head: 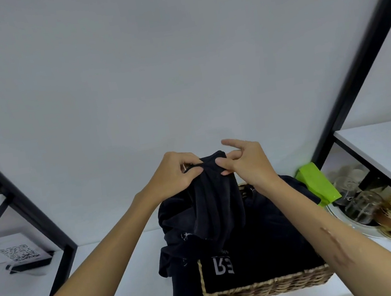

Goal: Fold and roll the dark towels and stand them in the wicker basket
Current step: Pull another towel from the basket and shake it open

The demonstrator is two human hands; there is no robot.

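Note:
A dark towel [216,203] hangs in the air above the wicker basket [266,288]. My left hand [175,173] pinches its top edge on the left. My right hand [247,159] pinches the same edge on the right with thumb and bent fingers, its index finger stretched out. The two hands almost touch. More dark towels [178,259] lie heaped in the basket and spill over its left side onto the white table. One dark cloth inside the basket shows white lettering [222,265].
A bright green packet [318,186] stands behind the basket on the right. Glass jars and a white plate [366,208] sit on a lower shelf at the right. Black frame posts [358,55] rise on both sides. A QR-code card [18,251] stands at the left.

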